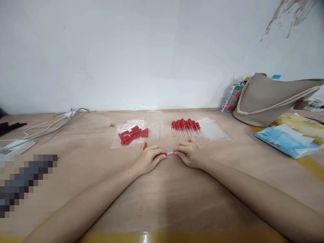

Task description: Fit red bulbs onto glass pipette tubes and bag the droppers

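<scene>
The left hand (152, 158) has its thumb and fingers pinched together on a red bulb (164, 154), of which only the end shows, pointing right. Facing it, the right hand (189, 154) grips a thin glass tube (171, 153) between thumb and fingertips, its other fingers loosely curled. The tube's long axis runs left to right between the two hands, close to level, its right end slightly farther away. Its left end meets the bulb; how deep it sits inside cannot be told.

Just beyond the left hand lies a loose red bulb (145, 146), its long axis running mostly near to far. Farther off on the left, a heap of red bulbs (129, 137) rests on a clear bag (116, 141), most of them lying slantwise or left to right. To its right is a row of bare glass tubes (157, 131), all lying near to far. Beyond the right hand, a row of capped droppers (186, 124) lies side by side, red ends far, glass ends toward the near side and slanting a little right. Another clear bag (219, 130) lies at their right. At the far right are a blue packet (280, 140) and a grey bag (268, 98); cables (60, 123) run along the far left of the table (152, 206).
</scene>
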The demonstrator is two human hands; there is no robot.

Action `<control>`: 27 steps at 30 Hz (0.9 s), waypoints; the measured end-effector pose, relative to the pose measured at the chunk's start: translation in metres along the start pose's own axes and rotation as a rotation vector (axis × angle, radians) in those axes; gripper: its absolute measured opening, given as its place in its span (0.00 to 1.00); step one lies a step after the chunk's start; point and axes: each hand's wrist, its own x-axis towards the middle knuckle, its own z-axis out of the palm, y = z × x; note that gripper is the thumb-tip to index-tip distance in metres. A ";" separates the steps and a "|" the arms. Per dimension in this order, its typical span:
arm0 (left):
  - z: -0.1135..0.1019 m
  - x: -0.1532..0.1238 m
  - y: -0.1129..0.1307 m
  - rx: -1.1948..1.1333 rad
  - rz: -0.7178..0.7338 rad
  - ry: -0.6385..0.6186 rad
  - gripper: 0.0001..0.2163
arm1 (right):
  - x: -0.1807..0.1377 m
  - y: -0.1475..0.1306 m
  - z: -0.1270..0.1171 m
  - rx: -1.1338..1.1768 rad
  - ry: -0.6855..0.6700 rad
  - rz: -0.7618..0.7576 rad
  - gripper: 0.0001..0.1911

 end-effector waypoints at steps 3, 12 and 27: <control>0.001 0.000 -0.001 0.050 -0.015 -0.002 0.09 | 0.000 -0.004 -0.001 -0.068 0.024 -0.010 0.11; 0.002 0.000 0.000 0.090 0.019 -0.016 0.07 | 0.007 -0.015 -0.005 -0.133 -0.014 -0.061 0.13; 0.000 0.002 0.002 0.092 0.029 -0.035 0.06 | 0.017 -0.021 0.003 -0.013 -0.186 0.038 0.15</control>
